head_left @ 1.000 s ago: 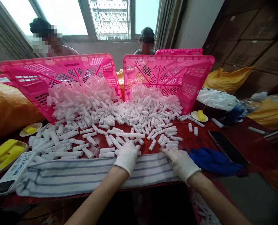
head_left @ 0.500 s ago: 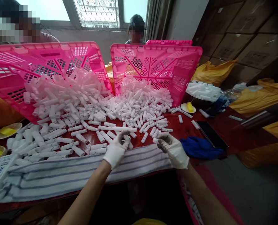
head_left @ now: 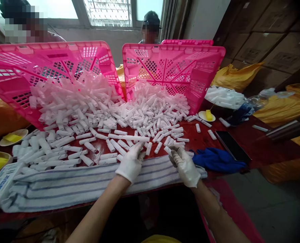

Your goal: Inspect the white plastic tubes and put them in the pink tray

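Observation:
Both my hands wear white gloves and hover over the far edge of a striped towel (head_left: 76,185). My left hand (head_left: 131,163) has its fingers curled round a white plastic tube at the near edge of the tube pile (head_left: 129,118). My right hand (head_left: 185,166) is closed on a white tube (head_left: 168,150) that sticks out to the left of its fingers. Many short white tubes spill from two tipped pink baskets, one on the left (head_left: 51,57) and one on the right (head_left: 175,64), onto the red table (head_left: 205,141).
A blue glove (head_left: 217,160) and a dark phone (head_left: 232,145) lie right of my right hand. Small dishes with yellow sponges sit at the right (head_left: 207,115) and left (head_left: 11,137). Two people stand behind the baskets. Yellow bags (head_left: 234,79) and cardboard boxes (head_left: 261,30) fill the right.
Both hands came off the table edge, lifted and closed on tubes. My right hand has turned and drawn slightly toward me. The view shifted a little.

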Available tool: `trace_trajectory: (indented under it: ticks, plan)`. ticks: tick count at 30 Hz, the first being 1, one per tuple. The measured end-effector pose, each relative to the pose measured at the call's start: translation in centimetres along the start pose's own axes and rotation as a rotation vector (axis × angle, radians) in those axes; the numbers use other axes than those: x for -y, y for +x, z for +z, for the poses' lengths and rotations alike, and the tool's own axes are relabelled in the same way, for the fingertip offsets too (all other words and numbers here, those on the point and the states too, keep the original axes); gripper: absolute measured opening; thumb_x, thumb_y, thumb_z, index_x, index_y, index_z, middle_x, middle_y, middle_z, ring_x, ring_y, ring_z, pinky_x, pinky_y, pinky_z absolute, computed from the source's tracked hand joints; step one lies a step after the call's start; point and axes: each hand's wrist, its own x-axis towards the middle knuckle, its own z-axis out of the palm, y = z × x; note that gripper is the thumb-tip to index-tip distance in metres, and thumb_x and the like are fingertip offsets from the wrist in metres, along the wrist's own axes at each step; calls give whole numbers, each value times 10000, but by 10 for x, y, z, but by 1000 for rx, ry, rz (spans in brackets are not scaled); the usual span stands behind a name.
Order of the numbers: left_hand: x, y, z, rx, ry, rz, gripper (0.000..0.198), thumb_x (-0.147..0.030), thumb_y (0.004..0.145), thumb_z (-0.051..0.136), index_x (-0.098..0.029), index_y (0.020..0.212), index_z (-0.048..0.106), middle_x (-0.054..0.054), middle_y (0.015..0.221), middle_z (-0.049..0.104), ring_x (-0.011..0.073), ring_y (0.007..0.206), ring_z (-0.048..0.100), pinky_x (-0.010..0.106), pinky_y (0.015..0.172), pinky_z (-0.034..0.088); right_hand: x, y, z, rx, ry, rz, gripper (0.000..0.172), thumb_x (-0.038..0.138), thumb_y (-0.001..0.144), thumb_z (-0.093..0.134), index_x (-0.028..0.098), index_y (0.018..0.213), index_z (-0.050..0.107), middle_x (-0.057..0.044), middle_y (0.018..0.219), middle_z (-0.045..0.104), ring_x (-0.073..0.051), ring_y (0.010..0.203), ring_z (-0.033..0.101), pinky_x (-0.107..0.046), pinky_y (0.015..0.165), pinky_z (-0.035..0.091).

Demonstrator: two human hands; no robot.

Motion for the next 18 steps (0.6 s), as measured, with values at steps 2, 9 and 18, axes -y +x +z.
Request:
trace_trajectory:
  ticks: [2, 9, 18]
  plan:
    - [-3, 19, -12, -6, 269, 27, 427, -238, 874, 427, -231, 1299, 463, 93, 1218, 554, 238, 1026, 543, 390, 890, 433, -4, 2, -2, -6, -7, -11, 345, 419, 744, 629, 203, 1002, 551, 38, 681, 480, -67, 548, 407, -188, 504, 345]
    - [-21, 91, -22, 290, 562, 119, 222, -212, 761, 550, -188, 939, 680, 94, 854, 650, 234, 810, 580, 348, 749, 447, -1, 9, -4, -148, -185, -36, 401, 430, 640, 708, 151, 914, 619, 0, 662, 557, -83, 517, 411, -213, 461, 306]
    - [-22, 72, -138, -350, 293, -159, 357, -351, 726, 633, -156, 1025, 630, 16, 811, 655, 144, 708, 589, 281, 715, 475, -5, 11, -7, -13, -60, -25, 409, 447, 707, 631, 153, 990, 599, 3, 679, 560, -91, 570, 468, -208, 498, 349]
